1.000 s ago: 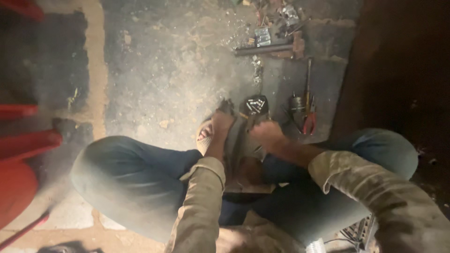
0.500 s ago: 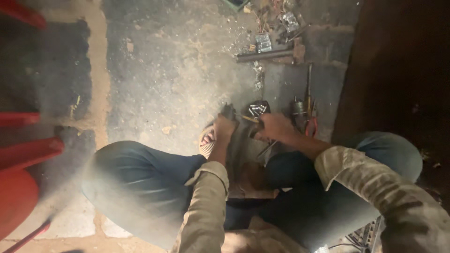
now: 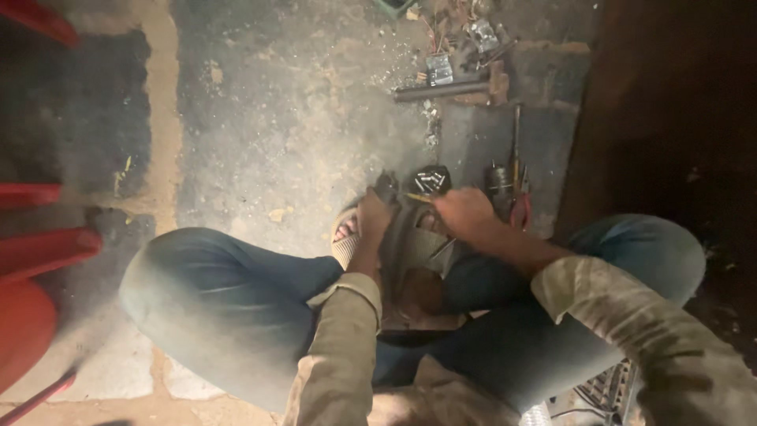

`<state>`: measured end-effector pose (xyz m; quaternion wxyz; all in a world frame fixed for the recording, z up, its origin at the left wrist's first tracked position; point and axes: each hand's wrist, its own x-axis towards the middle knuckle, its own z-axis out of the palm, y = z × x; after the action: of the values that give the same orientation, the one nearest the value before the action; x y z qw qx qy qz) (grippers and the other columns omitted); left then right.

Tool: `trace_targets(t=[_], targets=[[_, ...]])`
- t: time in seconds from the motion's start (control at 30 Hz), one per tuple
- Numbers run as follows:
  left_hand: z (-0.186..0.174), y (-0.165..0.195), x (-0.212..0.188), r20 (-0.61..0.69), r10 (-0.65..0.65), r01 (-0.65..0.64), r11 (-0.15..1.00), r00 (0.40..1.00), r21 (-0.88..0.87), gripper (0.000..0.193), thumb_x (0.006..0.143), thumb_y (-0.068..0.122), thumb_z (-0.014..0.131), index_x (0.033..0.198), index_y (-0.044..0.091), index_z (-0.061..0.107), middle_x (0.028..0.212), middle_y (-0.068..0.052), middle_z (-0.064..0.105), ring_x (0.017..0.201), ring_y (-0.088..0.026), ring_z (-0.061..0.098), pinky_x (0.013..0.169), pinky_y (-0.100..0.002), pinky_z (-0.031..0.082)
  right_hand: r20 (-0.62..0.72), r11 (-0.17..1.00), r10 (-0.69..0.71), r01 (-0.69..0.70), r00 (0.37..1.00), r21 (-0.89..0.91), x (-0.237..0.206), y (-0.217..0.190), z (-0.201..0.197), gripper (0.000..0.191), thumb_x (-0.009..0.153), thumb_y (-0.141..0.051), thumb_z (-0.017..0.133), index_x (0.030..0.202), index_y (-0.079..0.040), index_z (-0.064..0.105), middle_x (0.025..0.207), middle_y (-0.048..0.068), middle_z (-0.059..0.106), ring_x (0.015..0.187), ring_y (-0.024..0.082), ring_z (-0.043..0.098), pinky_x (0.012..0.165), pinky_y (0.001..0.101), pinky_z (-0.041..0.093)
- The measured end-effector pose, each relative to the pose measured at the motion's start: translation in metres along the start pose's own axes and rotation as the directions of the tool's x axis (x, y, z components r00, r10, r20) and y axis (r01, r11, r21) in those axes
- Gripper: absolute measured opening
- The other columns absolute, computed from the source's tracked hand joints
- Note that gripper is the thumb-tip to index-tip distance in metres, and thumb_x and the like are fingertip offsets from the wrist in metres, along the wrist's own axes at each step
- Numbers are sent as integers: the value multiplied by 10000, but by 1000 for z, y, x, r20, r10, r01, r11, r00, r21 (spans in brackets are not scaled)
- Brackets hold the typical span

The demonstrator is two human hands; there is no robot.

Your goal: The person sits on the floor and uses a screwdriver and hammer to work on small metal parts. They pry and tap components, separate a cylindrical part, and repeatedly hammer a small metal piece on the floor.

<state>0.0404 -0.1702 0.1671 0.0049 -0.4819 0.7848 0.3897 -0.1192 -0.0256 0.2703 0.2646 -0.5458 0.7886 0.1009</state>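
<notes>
I squat on a dirt floor with a round grey metal part [image 3: 414, 244] between my knees. My left hand [image 3: 371, 222] grips the part's left rim, next to my sandalled foot [image 3: 344, 235]. My right hand [image 3: 467, 214] is closed on a thin yellowish tool [image 3: 419, 197] whose tip rests at the top of the part. Just beyond the tip sits a small dark cup [image 3: 431, 180] with several light bits in it. The lower half of the part is hidden by my legs.
Red-handled pliers [image 3: 521, 210] and a long screwdriver [image 3: 516, 146] lie right of my right hand. A metal pipe [image 3: 440, 91] and scrap bits lie farther ahead. Red plastic objects [image 3: 35, 260] stand at the left. A dark wall [image 3: 670, 118] rises on the right.
My right hand has shifted a little to the right and up along the part's top, with the thin tool in it. My left hand stays on the rim.
</notes>
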Motion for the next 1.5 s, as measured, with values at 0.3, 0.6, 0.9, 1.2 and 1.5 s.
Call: trace_targets(t=[0.3,0.6,0.9,1.2,1.5], targets=[[-6,-7,-23,16,-104,105,993,994,-50,767,702,425,823,1268,-18,558,1117,-308,696,1089,-472,669,940,-522,521,-81,983,-181,180,980,-15,-7,3,-15,312,910,-404,650,1148,-226,744,888,137,736,877,350,717,760,512,556],[-15,-6,-26,26,-205,203,977,978,62,771,724,441,790,1296,-22,561,1139,-276,718,1111,-443,687,968,-515,523,92,928,-369,362,925,84,70,30,-44,295,931,-378,616,1167,-258,746,999,126,748,965,387,703,832,539,549],[0,-4,-34,-39,-113,113,994,993,-7,737,734,469,842,1269,30,586,1090,-259,715,1076,-462,670,929,-545,501,-160,954,-211,167,964,-249,-29,-33,33,145,926,-239,630,948,-148,740,841,94,726,824,287,718,686,459,540],[8,-12,-23,-31,-206,192,951,978,-241,659,639,398,845,1153,24,669,1080,-235,738,1063,-408,715,920,-467,552,-242,959,-170,216,955,181,-56,-16,6,289,938,-266,623,1186,-137,699,838,166,716,789,391,687,689,522,526],[17,-10,-49,-67,-325,314,940,944,-132,683,643,373,852,1151,-57,696,1194,-307,670,1143,-435,655,997,-458,522,-78,908,116,-74,990,412,-83,-53,-11,402,911,-371,649,1293,-247,668,943,167,730,867,420,697,756,544,548]])
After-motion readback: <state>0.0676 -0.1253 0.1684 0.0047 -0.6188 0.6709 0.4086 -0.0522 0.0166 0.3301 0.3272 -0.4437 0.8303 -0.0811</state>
